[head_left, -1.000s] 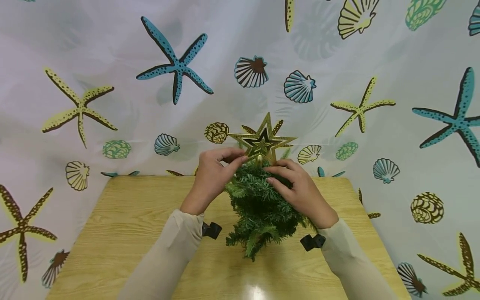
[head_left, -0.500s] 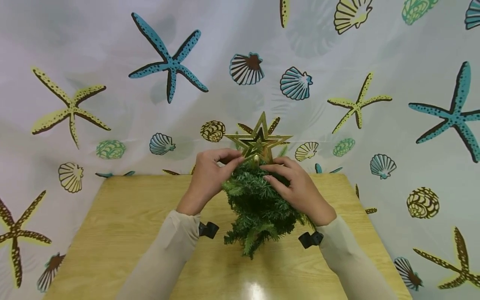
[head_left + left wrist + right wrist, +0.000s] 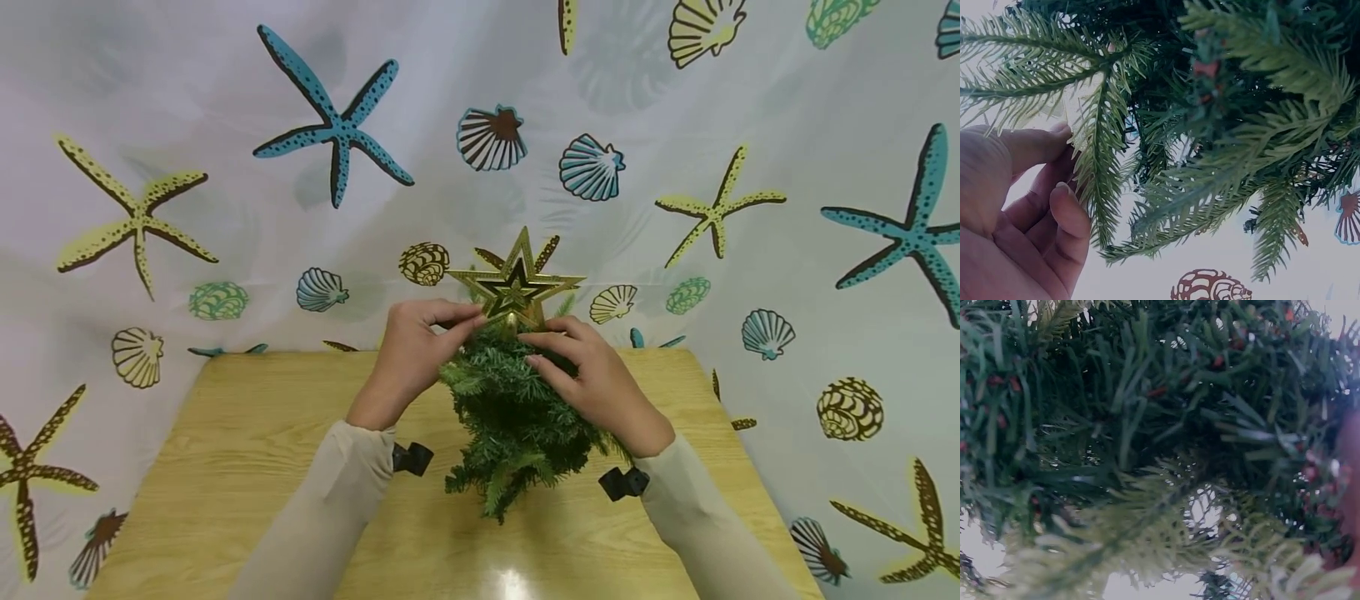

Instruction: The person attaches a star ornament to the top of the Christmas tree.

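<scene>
Gold plastic, thin and openwork, the star topper [image 3: 517, 283] is sitting at the tip of a small green artificial tree [image 3: 517, 417] standing at the middle of the wooden surface [image 3: 247, 450]; it is likely light, stiff and a little brittle, best held at its base. The left hand [image 3: 412, 354] is pinching the star's lower left point in a closed grip, while the right hand [image 3: 600, 383] is curling around the springy top branches. No containers are showing.
</scene>
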A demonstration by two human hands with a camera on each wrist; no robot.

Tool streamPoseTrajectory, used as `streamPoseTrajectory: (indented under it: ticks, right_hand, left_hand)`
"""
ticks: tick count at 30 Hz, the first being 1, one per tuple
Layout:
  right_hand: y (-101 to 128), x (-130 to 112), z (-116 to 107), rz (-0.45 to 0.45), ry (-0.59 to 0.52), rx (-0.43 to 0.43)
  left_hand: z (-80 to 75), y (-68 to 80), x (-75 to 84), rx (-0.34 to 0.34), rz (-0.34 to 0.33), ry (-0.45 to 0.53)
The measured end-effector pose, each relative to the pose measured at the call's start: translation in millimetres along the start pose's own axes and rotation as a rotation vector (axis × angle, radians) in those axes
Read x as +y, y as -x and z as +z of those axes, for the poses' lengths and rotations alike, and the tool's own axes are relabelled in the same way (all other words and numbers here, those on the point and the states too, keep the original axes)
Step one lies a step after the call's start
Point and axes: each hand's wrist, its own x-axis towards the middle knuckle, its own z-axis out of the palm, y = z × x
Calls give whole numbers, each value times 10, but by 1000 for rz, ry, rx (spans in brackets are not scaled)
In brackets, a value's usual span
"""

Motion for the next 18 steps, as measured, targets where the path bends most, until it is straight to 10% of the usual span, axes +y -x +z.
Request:
streamPoseTrajectory:
  ticks: [18]
  right_hand:
    - [84, -82, -141, 42, -31, -30]
  left_hand:
    - [-71, -5, 5, -38, -23, -72]
